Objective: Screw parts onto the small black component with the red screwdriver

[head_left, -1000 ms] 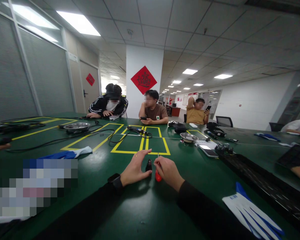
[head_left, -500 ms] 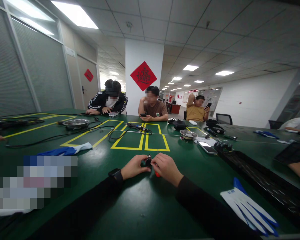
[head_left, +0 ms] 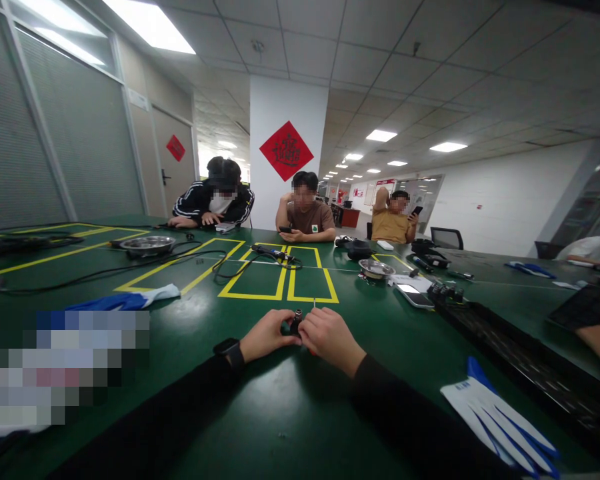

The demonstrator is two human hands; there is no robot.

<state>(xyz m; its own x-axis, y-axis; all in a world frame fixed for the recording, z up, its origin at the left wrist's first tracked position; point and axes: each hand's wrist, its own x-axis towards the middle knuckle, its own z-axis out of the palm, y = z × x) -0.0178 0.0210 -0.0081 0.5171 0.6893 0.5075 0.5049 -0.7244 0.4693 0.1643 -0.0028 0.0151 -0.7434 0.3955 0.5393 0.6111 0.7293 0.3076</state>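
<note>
Between thumb and fingers, my left hand (head_left: pixel 270 335) grips a small black cylindrical part (head_left: pixel 295 325) with a shiny metal top, held upright just above the table. Its exact kind is too small to make out. My right hand (head_left: pixel 329 337) is closed, and its fingertips touch the right side of that part. A thin metal shaft (head_left: pixel 315 303) sticks up behind the right fingers, and a bit of red shows below them; this looks like a screwdriver, mostly hidden by the hand. A dark watch is on my left wrist.
A white and blue glove (head_left: pixel 497 417) lies right, beside a long black tray-like housing (head_left: pixel 520 360). Another glove (head_left: pixel 125 300) is left. Metal bowls (head_left: pixel 377 269), a phone (head_left: pixel 414 296) and black cables (head_left: pixel 105 272) lie farther back. Several people sit around the green table (head_left: pixel 280 413).
Both hands stay at the part. The right fingers have shifted slightly left against it, and less of the red piece shows below them. The view has turned slightly.
</note>
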